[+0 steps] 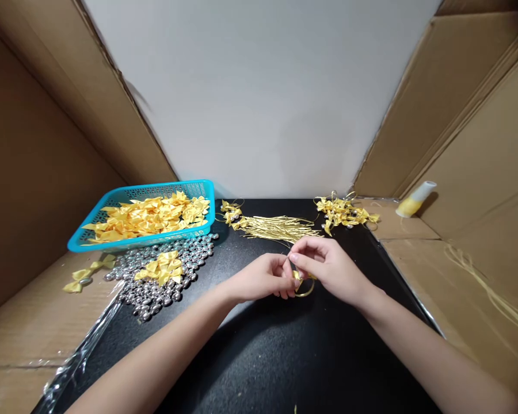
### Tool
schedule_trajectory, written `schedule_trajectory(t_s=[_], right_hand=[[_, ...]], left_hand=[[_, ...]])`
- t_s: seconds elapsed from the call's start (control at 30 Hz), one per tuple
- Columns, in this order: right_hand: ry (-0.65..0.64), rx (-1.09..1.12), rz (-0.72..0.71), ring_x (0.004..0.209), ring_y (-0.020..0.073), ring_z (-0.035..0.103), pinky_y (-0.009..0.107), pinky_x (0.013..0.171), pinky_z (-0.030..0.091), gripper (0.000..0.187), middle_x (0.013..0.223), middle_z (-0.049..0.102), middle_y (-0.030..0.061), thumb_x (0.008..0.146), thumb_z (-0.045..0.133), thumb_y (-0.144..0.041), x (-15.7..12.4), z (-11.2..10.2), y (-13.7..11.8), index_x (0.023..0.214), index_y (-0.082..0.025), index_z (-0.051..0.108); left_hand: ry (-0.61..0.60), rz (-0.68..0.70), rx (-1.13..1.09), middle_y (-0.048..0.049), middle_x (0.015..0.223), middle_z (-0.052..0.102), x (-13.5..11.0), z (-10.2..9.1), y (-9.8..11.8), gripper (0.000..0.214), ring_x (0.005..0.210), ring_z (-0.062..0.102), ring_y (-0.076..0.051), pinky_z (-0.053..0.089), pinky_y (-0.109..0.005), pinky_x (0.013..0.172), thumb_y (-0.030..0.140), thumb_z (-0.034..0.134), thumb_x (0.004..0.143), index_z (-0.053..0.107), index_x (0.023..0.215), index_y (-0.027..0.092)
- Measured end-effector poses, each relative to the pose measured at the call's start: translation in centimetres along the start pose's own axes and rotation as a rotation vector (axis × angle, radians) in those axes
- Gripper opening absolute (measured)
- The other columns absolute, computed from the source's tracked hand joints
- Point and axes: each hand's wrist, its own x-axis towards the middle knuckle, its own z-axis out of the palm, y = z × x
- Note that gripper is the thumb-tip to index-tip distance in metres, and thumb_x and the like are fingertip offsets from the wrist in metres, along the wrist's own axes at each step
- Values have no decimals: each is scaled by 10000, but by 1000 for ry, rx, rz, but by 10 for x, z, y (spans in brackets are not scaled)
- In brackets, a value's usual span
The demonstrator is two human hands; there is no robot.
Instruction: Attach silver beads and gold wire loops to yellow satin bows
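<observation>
My left hand (270, 277) and my right hand (328, 267) meet over the black tabletop, fingertips pinched close together. Between them is a looped gold cord (305, 294), its lower curve hanging under my right fingers. A bit of a yellow ribbon bow (297, 280) shows at my left fingertips, mostly covered by the fingers. Both hands are closed on this small piece; the exact point where the cord is pinched is hidden. Just beyond my hands lies a bundle of gold cord lengths (280, 227).
At the left, a blue basket (140, 242) holds many yellow bows. Silver beads (155, 302) spread in front of it, with loose bows (162, 268) on top. Corded bows (343, 213) lie at back right, near a white-and-yellow cone (415, 199). Cardboard walls (470, 109) enclose the sides.
</observation>
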Motion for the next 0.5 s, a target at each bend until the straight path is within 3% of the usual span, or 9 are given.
schedule_trajectory(t_s=[0.13,0.27,0.5], right_hand=[[-2,-30,52,577,107,576,240,571,490,165,669,626,-7,778,672,-308,2,0,23,721,-168,603],[-5,-24,65,577,94,549,228,579,484,129,661,584,-25,789,652,-267,-5,-2,35,716,-171,609],[50,32,161,568,100,571,235,582,514,176,637,590,-21,763,696,-329,-16,-7,53,739,-166,635]], left_hand=[[111,-6,84,19,673,613,2,3,-14,172,566,574,-106,451,-233,553,196,631,724,490,818,168],[239,39,384,33,629,614,-7,7,-16,117,548,550,-113,385,-216,515,197,582,787,482,848,189],[338,100,614,44,627,598,-8,12,-31,159,543,551,-114,393,-230,555,178,539,811,509,967,182]])
